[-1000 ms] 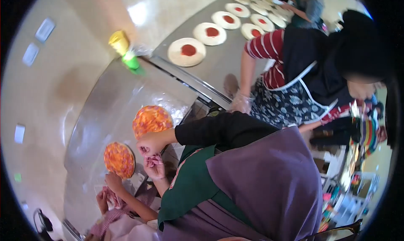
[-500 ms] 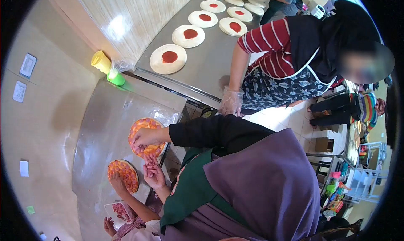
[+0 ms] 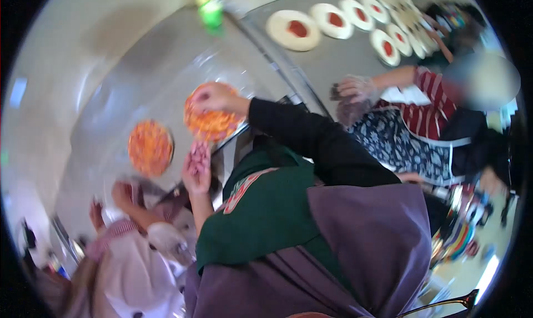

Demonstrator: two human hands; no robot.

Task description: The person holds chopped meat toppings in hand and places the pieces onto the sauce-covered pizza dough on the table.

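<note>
My left hand (image 3: 197, 176) is cupped palm-up around chopped pink meat pieces (image 3: 198, 156), just beside the near rim of a round pizza (image 3: 214, 126). Orange-yellow topping and bits of meat cover that pizza. Over its upper part, my right hand (image 3: 214, 97) has its fingers curled together; blur hides anything between them. A second topped pizza (image 3: 150, 148) lies on the metal table to the left of my left hand, with no hand on it.
A co-worker's hands (image 3: 123, 194) are at the lower left of the metal table (image 3: 105, 129). Opposite, another person's plastic-gloved hand (image 3: 355, 87) is by a second table with several sauced dough rounds (image 3: 293, 30). A green container (image 3: 211, 15) stands at the back.
The view has turned and blurred. The co-worker's hand has left the second pizza and drawn back. The gloved person has raised a hand toward the other table. My hands stay by the same pizza.
</note>
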